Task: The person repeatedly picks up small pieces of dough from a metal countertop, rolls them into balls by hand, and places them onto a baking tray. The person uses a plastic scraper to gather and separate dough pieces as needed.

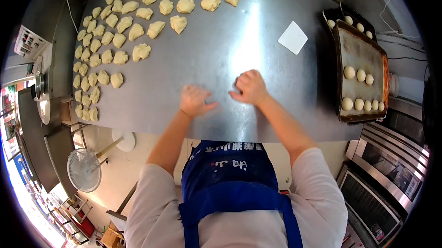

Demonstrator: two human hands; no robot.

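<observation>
Hidden: whatever lies under either palm is covered; dough beneath them cannot be made out.
Left hand: the left hand [195, 100] is laid palm-down on the steel table [221, 54], fingers loosely curled, thumb stretched right; a grip cannot be told.
Right hand: the right hand [250, 87] is cupped knuckles-up on the steel just right of the left, closed over a hidden spot; its contents cannot be told.
Cut dough pieces: rough dough pieces [124, 25] are spread over the far left of the table, well apart from both hands.
Scraper: a white square scraper [293, 37] is lain flat, far right of the hands.
Tray: a dark baking tray [363, 52] is set at the right edge, with round dough balls [361, 104] lined in it; a second tray behind is mostly covered.
Cut off: ovens [391, 165] at near right are clipped by the rim.
Floor: a fan [84, 170] is seen near left.
</observation>
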